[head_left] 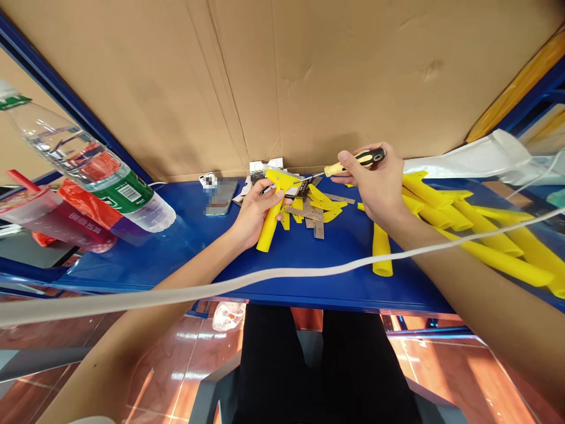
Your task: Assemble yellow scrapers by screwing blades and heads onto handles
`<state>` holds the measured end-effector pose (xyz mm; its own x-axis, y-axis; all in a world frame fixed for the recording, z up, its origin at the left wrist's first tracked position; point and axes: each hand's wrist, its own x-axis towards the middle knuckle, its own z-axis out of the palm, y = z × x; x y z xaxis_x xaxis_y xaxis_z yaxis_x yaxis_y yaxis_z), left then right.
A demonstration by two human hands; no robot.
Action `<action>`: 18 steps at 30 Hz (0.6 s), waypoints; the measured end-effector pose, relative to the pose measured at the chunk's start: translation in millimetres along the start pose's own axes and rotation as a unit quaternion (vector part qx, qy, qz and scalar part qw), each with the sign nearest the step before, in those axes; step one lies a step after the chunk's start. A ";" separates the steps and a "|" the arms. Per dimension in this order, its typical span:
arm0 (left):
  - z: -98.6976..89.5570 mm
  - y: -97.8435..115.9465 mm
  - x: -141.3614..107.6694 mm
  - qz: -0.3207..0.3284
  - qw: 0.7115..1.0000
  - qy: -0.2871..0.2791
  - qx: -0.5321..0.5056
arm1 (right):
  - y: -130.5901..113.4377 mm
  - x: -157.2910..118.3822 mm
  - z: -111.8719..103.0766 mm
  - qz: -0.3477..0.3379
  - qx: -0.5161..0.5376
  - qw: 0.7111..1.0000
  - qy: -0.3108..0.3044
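Note:
My left hand point(251, 217) is wrapped round a yellow plastic scraper handle point(266, 232), a tube with a wide flat head tilted upward. In my right hand point(382, 187) is a screwdriver point(362, 159) with a cream and black grip. Its thin shaft points left toward the scraper head; whether the tip touches a screw there, I cannot tell. Just beyond and right of my left hand lie loose flat yellow plates point(330, 205) and grey metal blades point(318, 228). Below my right hand another yellow handle point(382, 256) lies on the blue table point(309, 277).
More yellow handles point(489, 229) are piled at the right, before a white plastic bag point(459, 164). A phone point(221, 197) lies at the back. Leftward are a water bottle point(128, 191) and a red drink cup point(66, 218). A white cable point(304, 272) crosses the view.

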<state>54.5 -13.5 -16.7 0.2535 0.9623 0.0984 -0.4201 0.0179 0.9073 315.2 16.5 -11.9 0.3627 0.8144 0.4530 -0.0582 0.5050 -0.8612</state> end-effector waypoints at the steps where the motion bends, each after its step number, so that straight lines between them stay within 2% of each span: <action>1: -0.5 0.2 1.0 0.006 1.000 0.008 -0.003 | -0.6 0.2 1.1 0.005 0.017 1.000 0.012; 4: -2.7 0.6 3.2 0.023 0.999 0.024 0.000 | -2.2 2.0 2.7 0.032 0.062 0.997 0.019; 10: -5.1 1.9 3.4 0.056 0.998 0.017 0.017 | -5.2 -2.5 3.4 0.095 0.099 0.990 -0.036; 18: -2.2 0.7 0.8 0.029 1.000 0.009 0.001 | -10.4 -8.9 8.6 0.073 0.122 0.989 -0.046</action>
<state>52.6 -12.1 -16.9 0.2126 0.9667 0.1423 -0.4317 -0.0377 0.9012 304.6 6.5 -5.0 0.2477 0.9006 0.3573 -0.3297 0.4251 -0.8430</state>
